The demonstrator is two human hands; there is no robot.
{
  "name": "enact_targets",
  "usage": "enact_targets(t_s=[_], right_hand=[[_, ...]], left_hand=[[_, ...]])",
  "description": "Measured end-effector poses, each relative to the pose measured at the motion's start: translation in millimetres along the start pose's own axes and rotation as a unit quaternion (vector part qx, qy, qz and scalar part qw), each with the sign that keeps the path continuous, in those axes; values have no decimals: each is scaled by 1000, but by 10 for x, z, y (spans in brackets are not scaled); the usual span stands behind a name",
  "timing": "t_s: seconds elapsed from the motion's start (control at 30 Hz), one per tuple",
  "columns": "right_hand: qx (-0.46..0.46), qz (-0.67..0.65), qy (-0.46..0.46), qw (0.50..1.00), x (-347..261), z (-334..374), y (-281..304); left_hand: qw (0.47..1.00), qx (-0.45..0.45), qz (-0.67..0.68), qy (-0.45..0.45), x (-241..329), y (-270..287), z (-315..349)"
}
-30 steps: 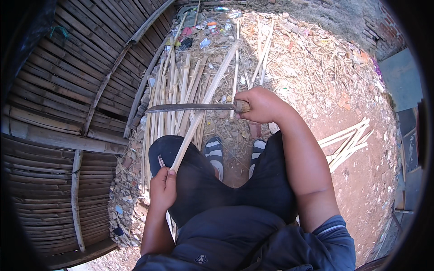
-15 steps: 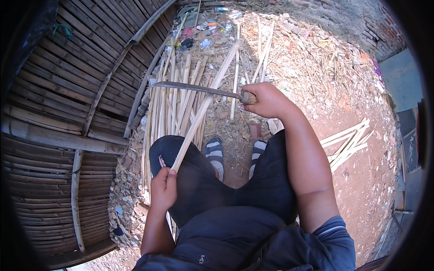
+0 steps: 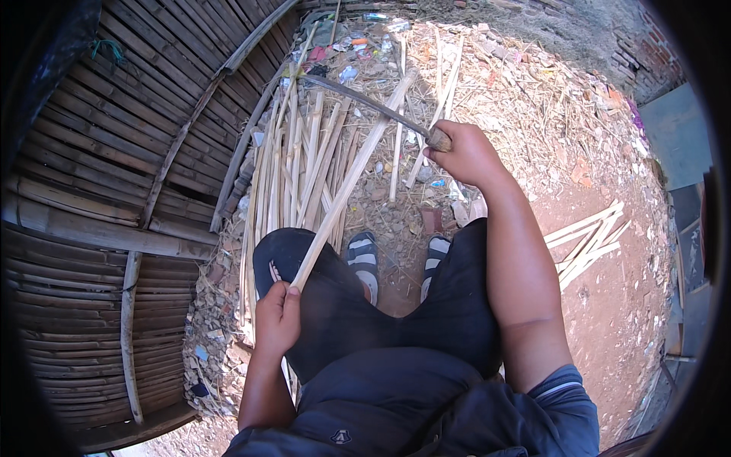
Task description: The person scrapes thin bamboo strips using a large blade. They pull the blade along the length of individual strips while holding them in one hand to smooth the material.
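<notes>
My left hand point(image 3: 278, 316) is closed round the near end of a long pale bamboo strip point(image 3: 346, 186), by my left knee. The strip slants up and away to the right, past my feet. In my right hand point(image 3: 466, 154) is the wooden handle of a machete point(image 3: 358, 96), its long dark blade pointing to the far left. The blade crosses the strip near its far end and looks to lie against it. Many similar bamboo strips point(image 3: 293, 175) lie in a pile on the ground, left of my feet.
A slatted bamboo wall point(image 3: 114, 137) stands close on the left. Shorter strips point(image 3: 590, 242) lie on bare earth at the right. Shavings, brick bits and litter point(image 3: 525, 99) cover the ground ahead, up to a rough wall point(image 3: 533, 27). My sandalled feet point(image 3: 364, 263) are between.
My right hand has moved the machete farther out along the strip, away from me and slightly right. The blade is tilted more, its tip farther away. My left hand stays nearly still.
</notes>
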State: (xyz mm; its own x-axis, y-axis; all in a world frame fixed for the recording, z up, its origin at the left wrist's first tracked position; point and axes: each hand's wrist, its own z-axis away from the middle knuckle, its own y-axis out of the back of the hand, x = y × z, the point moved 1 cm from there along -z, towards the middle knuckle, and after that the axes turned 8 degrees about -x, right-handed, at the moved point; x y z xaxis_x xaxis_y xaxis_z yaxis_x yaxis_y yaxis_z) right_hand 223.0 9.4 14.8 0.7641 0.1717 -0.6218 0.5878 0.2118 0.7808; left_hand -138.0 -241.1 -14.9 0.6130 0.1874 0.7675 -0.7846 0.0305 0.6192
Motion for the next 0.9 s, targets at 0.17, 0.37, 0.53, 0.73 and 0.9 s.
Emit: enact_targets(t_s=[0.17,0.37,0.53,0.73,0.9], right_hand=[[-155,60,161,973,-246,113,-185],[-94,72,103,988,-225,103,-106],[26,29,-42,998,-16,12,81],[-33,25,151,988,-99,59,-144],[-120,64,190,972,-300,152,-173]], left_hand=[[1000,1,22,12,-57,-9,0],[1000,3,4,20,0,10,19],[1000,1,-6,10,17,2,1],[999,-1,34,13,-46,4,0],[1000,-2,23,22,-2,17,21]])
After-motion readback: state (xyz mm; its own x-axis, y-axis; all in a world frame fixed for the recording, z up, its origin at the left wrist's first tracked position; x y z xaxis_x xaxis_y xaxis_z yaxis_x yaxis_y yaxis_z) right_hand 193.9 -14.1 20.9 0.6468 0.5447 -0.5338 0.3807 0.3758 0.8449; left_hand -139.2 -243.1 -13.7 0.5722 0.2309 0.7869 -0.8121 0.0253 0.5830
